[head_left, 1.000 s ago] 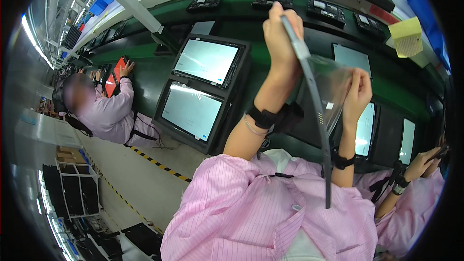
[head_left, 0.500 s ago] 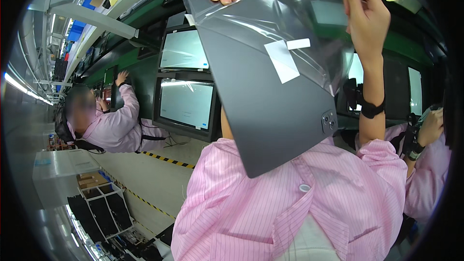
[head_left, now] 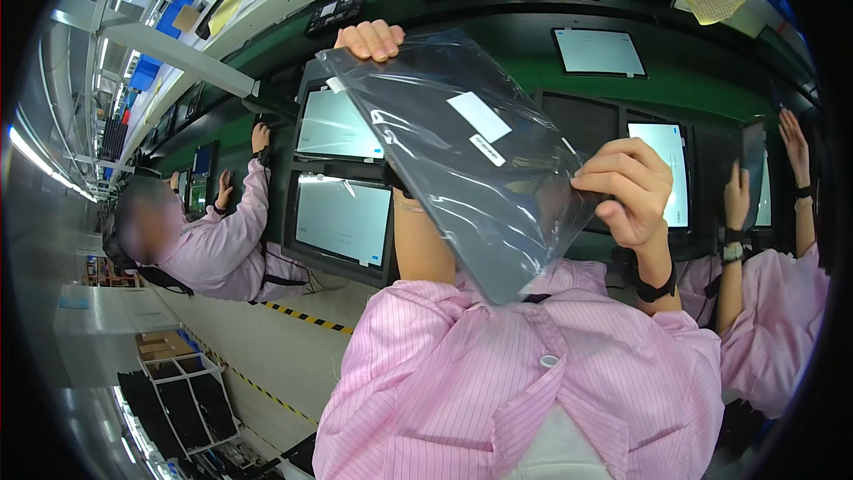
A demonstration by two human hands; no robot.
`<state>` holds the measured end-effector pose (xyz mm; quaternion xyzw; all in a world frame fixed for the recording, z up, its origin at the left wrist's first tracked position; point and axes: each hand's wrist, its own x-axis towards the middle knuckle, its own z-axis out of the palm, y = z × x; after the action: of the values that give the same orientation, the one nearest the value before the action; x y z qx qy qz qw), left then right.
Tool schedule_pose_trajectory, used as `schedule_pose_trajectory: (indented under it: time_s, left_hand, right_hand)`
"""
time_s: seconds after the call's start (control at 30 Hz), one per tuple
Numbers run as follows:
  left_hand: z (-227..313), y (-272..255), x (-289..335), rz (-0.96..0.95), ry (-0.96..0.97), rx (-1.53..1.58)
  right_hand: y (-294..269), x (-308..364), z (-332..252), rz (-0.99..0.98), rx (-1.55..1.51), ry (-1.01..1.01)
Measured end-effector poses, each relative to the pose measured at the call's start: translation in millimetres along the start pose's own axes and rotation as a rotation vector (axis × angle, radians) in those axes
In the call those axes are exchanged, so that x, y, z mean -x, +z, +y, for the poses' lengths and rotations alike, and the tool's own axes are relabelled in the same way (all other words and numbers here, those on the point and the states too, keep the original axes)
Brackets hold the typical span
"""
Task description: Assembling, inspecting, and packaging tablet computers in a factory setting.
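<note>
- Far L: a co-worker in a pink jacket is working at the green bench.
- Next: two lit white-screen tablets are sitting in a black frame.
- Your L hand is gripping the top-L end of a dark-grey flat rectangular tablet, which you're holding tilted, mid-air, approx. chest-front.
- Clear shiny plastic film is covering it, w/ white labels showing.
- Your R hand, apart from L, is pinching film's R edge; can't tell if it's touching the tablet.
- Far R: another co-worker is raising both hands.
</note>
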<state>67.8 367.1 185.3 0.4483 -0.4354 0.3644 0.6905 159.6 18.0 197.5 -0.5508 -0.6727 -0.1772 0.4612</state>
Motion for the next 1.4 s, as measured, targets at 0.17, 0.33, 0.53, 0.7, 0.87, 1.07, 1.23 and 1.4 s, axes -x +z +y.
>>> schedule_pose_trajectory:
  time_s: [0.17, 0.33, 0.53, 0.7, 0.87, 1.07, 1.23, 1.4]
  left_hand:
    - [-3, 1, 25, 0.100, 0.109, -0.040]
    - [-23, 35, 53, 0.487, 0.157, -0.071]
    - [-36, 55, 88, 0.591, 0.062, -0.075]
    - [-33, 70, 94, 0.704, 0.045, -0.111]
    - [-41, 62, 99, 0.675, 0.024, -0.039]
    - [-41, 18, 150, 0.878, -0.090, 0.034]
    - [-56, 86, 104, 1.460, -0.580, -0.235]
    - [4, 159, 59, 0.958, -1.065, 0.053]
  right_hand:
    - [7, 17, -4, 0.029, 0.029, 0.206]
    - [24, 15, -10, 0.340, -0.432, 0.350]
    - [34, 5, -19, 0.473, -1.107, 0.573]
    - [35, 9, -17, 0.448, -1.177, 0.609]
    - [39, 6, -13, 0.456, -1.228, 0.618]
    - [48, 7, -1, 0.474, -1.142, 0.613]
    - [47, 43, 55, 0.876, -0.793, 0.804]
    - [-15, 7, 77, 0.768, -1.002, 1.228]
